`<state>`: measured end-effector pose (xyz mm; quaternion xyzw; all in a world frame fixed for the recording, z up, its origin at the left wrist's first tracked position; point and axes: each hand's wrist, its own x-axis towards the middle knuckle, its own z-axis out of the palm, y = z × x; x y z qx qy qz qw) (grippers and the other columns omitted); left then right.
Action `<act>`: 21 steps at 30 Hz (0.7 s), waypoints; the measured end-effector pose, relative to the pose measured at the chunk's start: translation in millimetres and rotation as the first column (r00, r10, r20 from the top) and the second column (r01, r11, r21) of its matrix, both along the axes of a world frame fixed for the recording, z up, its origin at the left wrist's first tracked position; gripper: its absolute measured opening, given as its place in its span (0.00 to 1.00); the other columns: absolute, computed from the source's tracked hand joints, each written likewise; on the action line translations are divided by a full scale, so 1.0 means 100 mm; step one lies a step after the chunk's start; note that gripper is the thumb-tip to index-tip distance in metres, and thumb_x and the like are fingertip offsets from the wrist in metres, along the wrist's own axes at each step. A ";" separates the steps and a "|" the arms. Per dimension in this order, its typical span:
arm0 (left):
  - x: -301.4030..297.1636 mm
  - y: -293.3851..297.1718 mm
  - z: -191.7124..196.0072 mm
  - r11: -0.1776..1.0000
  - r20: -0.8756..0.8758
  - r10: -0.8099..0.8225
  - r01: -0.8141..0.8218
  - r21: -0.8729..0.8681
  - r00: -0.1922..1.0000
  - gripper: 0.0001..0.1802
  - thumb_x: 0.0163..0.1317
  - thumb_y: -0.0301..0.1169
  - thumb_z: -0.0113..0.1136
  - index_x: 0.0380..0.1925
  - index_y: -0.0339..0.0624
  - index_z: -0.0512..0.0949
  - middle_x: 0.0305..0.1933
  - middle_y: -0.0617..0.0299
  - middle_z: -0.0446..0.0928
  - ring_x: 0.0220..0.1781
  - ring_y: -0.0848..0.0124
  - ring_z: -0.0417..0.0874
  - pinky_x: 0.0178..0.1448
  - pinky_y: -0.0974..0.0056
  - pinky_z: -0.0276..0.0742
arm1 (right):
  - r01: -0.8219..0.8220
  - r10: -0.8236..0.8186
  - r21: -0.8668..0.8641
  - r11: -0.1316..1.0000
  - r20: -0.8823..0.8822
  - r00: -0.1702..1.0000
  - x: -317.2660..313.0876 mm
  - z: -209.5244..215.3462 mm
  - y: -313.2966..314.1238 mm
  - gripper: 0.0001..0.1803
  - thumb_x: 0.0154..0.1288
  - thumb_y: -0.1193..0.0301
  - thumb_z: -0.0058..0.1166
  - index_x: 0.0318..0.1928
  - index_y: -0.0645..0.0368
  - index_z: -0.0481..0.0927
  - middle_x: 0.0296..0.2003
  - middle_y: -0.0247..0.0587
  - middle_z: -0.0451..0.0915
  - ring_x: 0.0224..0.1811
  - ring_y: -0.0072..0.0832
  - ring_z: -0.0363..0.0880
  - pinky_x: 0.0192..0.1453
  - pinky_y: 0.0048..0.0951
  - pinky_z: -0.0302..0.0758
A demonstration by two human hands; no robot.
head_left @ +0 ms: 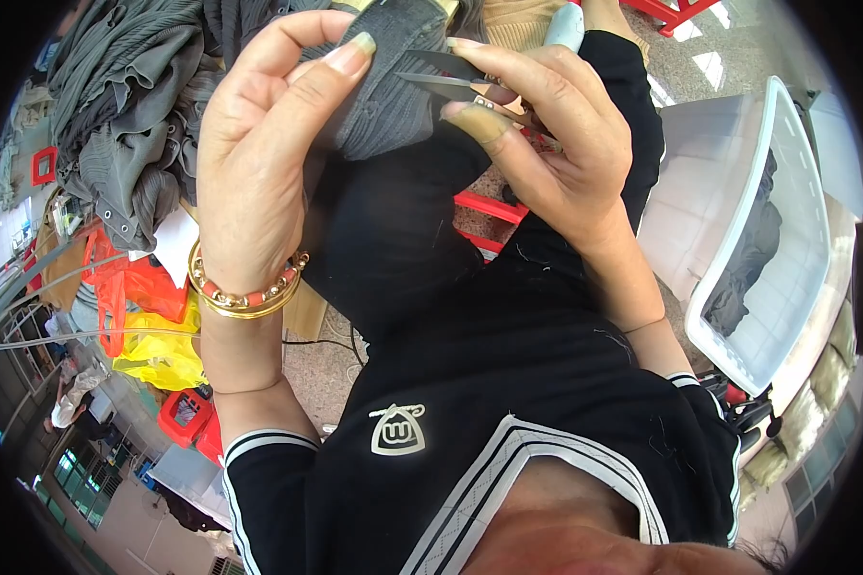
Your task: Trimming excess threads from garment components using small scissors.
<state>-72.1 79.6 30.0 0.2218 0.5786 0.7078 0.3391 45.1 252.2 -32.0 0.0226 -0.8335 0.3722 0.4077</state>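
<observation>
My left hand (pixel 259 153), with bracelets at the wrist, pinches a dark grey ribbed knit garment (pixel 388 101) between thumb and fingers. The cloth hangs in front of me, above my black-clad lap. In my right hand (pixel 571 144) I grip a pair of thread snips (pixel 436 82), thumb on one side and fingers on the other. Their two blades stand slightly apart and point left at the knit, close to its surface. Whether the tips touch the cloth I cannot tell. My right palm and curled fingers hide most of the snips' handle.
A heap of grey knit garments (pixel 129 105) lies at the far left. Nearer are a red plastic bag (pixel 149 287) and a yellow bag (pixel 163 345). To the right stands a white plastic bin (pixel 801 259) with dark cloth inside. Red stool legs (pixel 492 205) show beyond my lap.
</observation>
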 end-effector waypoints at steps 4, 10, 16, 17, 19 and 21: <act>0.00 0.01 0.01 0.999 0.040 -0.039 0.038 0.011 0.998 0.14 0.70 0.27 0.56 0.53 0.34 0.76 0.48 0.59 0.84 0.47 0.76 0.85 0.55 0.71 0.78 | -0.014 0.014 -0.025 1.000 0.004 1.000 -0.01 0.02 0.00 0.21 0.50 0.71 0.71 0.47 0.55 0.84 0.26 0.29 0.77 0.25 0.23 0.78 0.32 0.25 0.68; 0.06 0.05 0.06 0.999 0.015 0.036 -0.036 -0.040 0.999 0.11 0.72 0.27 0.55 0.51 0.34 0.74 0.44 0.60 0.83 0.44 0.79 0.83 0.51 0.74 0.76 | -0.010 0.012 -0.058 0.998 0.025 1.000 -0.01 0.04 0.00 0.21 0.50 0.73 0.70 0.48 0.58 0.84 0.27 0.34 0.78 0.26 0.26 0.79 0.31 0.27 0.71; 0.11 0.06 0.07 0.996 0.026 0.075 -0.074 -0.045 0.997 0.12 0.71 0.27 0.55 0.51 0.35 0.74 0.43 0.60 0.84 0.43 0.80 0.83 0.50 0.75 0.75 | -0.013 0.014 -0.087 0.996 0.007 1.000 -0.02 0.03 -0.02 0.21 0.50 0.74 0.71 0.48 0.59 0.84 0.27 0.36 0.78 0.26 0.26 0.78 0.30 0.26 0.72; 0.11 0.07 0.06 0.996 0.016 0.079 -0.079 -0.046 0.997 0.12 0.71 0.27 0.55 0.51 0.35 0.74 0.42 0.60 0.84 0.43 0.80 0.82 0.50 0.75 0.75 | -0.011 0.012 -0.087 0.996 0.006 1.000 -0.02 0.03 -0.01 0.21 0.50 0.74 0.71 0.48 0.59 0.84 0.27 0.36 0.78 0.26 0.26 0.78 0.30 0.26 0.72; 0.12 0.07 0.07 0.996 0.004 0.083 -0.082 -0.046 0.997 0.12 0.71 0.27 0.55 0.52 0.35 0.75 0.42 0.60 0.84 0.43 0.80 0.82 0.50 0.75 0.75 | -0.013 0.013 -0.091 0.996 -0.004 1.000 -0.03 0.04 -0.01 0.22 0.50 0.75 0.71 0.48 0.60 0.84 0.27 0.37 0.77 0.26 0.26 0.78 0.30 0.25 0.73; 0.12 0.07 0.07 0.994 0.002 0.084 -0.084 -0.069 0.996 0.12 0.71 0.27 0.56 0.52 0.36 0.75 0.42 0.60 0.84 0.43 0.80 0.82 0.50 0.75 0.75 | -0.012 0.011 -0.094 0.996 -0.005 1.000 -0.03 0.04 0.00 0.21 0.50 0.76 0.71 0.48 0.60 0.84 0.27 0.37 0.77 0.26 0.26 0.78 0.30 0.25 0.74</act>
